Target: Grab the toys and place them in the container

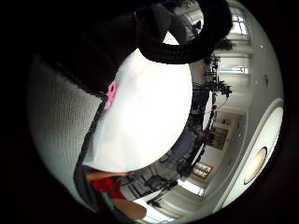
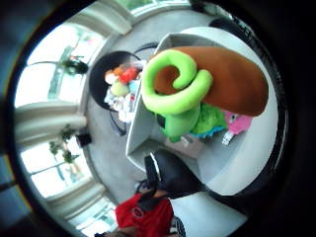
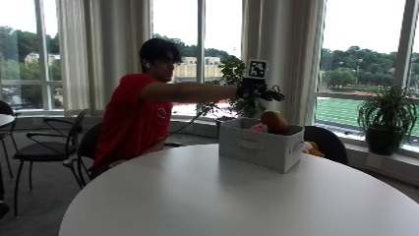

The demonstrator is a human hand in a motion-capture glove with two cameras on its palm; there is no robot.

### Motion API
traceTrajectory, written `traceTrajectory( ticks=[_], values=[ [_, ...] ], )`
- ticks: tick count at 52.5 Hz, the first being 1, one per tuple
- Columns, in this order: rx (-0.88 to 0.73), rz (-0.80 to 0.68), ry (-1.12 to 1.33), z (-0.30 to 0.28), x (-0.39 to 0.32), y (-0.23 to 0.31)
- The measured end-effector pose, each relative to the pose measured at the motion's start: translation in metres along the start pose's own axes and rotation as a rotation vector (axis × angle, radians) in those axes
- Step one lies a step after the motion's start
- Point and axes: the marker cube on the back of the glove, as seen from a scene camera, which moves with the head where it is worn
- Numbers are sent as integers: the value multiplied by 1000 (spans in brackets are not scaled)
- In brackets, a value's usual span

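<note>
Brown toy (image 3: 274,122) half hidden in container (image 3: 260,145)

A round white worktop (image 3: 196,206) carries 1 thing directly: a pale grey fabric container (image 3: 260,145) with a handle slot on its side. It stands upright toward the far side of the worktop, near the window edge, with toys showing above its rim.

Daylight poured in through the tall windows (image 3: 177,49) behind the person, leaving the figure dim and backlit. The white surface (image 3: 196,196) caught a soft sheen. Both palm views curved heavily at their dark rims, and the nearest objects were blurred.
</note>
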Motion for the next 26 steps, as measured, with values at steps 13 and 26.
traceTrajectory(
  ticks=[13, 26],
  values=[
    [63, -89, -37, 13, 30, 38],
    [56, -248, 17, 42, 100, 106]
  ],
)
